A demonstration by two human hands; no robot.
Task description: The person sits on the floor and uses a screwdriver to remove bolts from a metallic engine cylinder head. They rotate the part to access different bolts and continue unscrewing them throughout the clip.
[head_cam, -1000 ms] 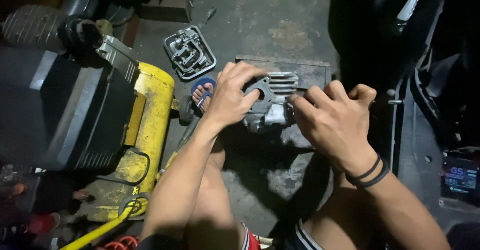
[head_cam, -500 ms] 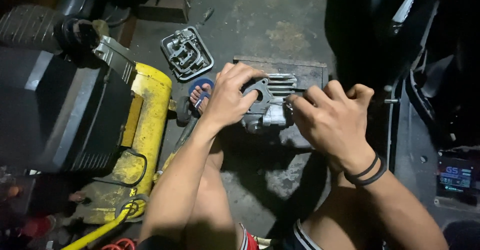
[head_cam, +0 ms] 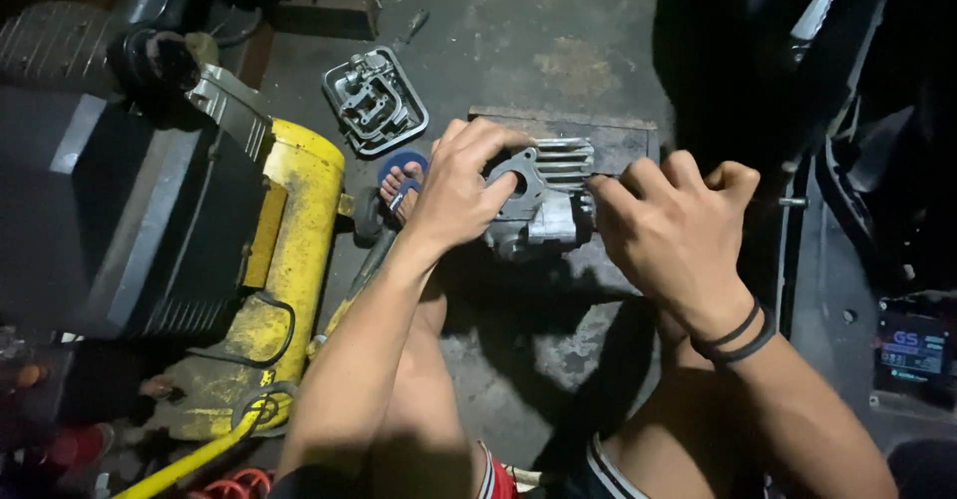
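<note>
1. Stained, gritty concrete floor fills the head view, with a flat dark slab lying on it.
2. Left hand is clamped over a grey cast-metal engine part, finned on top, resting on that slab.
3. Right hand is curled narrow, fingertips pressed to the fins' edge.
4. Nearby lie a ribbed metal cover and a glossy yellow tank.
</note>
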